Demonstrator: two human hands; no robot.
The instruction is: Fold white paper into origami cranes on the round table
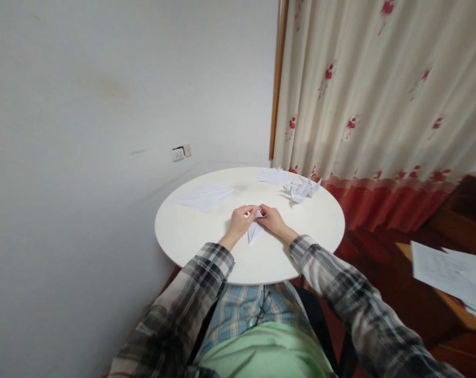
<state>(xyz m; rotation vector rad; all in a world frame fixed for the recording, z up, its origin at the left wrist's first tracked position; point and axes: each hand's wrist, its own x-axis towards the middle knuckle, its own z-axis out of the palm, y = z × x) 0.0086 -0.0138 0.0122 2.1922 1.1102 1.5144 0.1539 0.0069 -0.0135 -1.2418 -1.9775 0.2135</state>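
A small piece of folded white paper (254, 232) lies near the middle of the round white table (206, 239), its pointed end toward me. My left hand (242, 218) pinches its far end from the left, thumb and fingers together. From the right, my right hand (272, 218) grips the same far end with bent fingers. Both hands meet at that upper part, so the fingertips hide much of the fold there.
Flat white paper (204, 197) lies on the table's left side. Several folded paper pieces (302, 189) are piled at the back right, beside another sheet (272, 175). A wall (104, 210) borders the left; a curtain (359, 105) hangs behind. Printed sheets (450, 273) rest on wooden furniture at right.
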